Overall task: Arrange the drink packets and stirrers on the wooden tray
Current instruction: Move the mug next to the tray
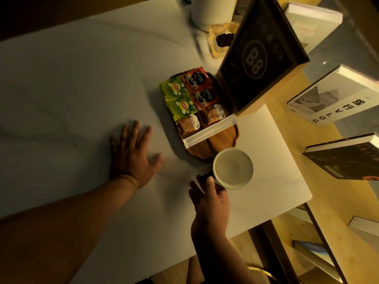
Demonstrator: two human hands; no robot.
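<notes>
A wooden tray [222, 138] lies on the white table. On it sit two green tea packets [178, 96], two red coffee packets [200, 89] and two brown sugar packets [198, 119] in paired rows. Two white wrapped stirrers [209, 132] lie across the tray just below the packets. My left hand [133, 154] rests flat on the table, fingers spread, left of the tray. My right hand [209, 197] grips a white cup [232, 168] by its handle, just below the tray's near end.
The white table [82, 89] ends at right [307, 195]. A dark framed sign [260, 56] stands right behind the tray. A white kettle [211, 11] and a clear ashtray [220, 38] sit at the back. Books [336, 95] lie on wooden shelving at right.
</notes>
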